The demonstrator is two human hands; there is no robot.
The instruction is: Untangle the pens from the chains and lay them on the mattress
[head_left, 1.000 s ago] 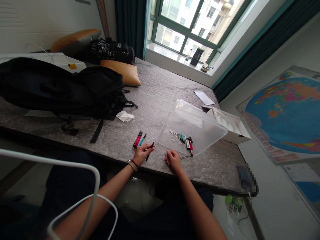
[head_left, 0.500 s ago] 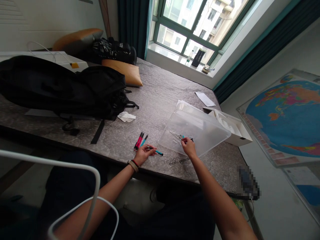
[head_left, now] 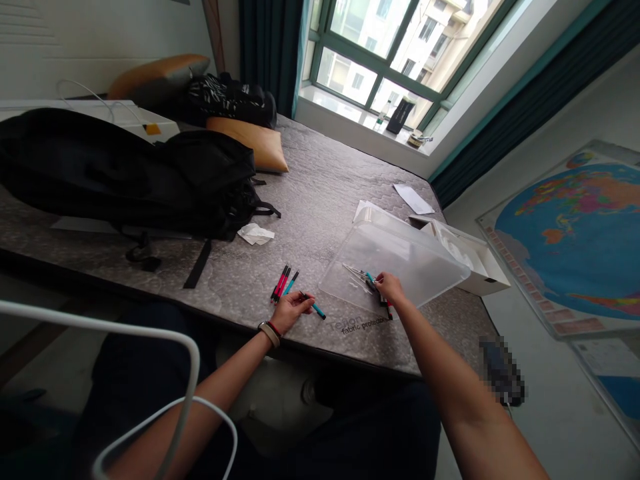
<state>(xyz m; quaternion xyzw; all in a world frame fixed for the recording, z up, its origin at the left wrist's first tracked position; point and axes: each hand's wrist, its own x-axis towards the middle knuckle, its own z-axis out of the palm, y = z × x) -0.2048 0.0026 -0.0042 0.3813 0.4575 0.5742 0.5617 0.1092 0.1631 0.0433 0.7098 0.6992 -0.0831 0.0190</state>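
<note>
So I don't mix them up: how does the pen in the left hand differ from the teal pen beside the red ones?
The held pen is gripped by the left hand; the lying pen rests on the mattress. In the picture, the held pen slants down to the right, the lying pen up to the right. The held pen is apart from the red pens; the lying pen is close beside them. Both show teal and black.

Two hands [head_left: 391, 288]; one teal pen [head_left: 319, 311] in left hand [head_left: 291, 313]; one clear tray [head_left: 425, 257]; two pillows [head_left: 255, 141]; two curtains [head_left: 273, 60].
</note>
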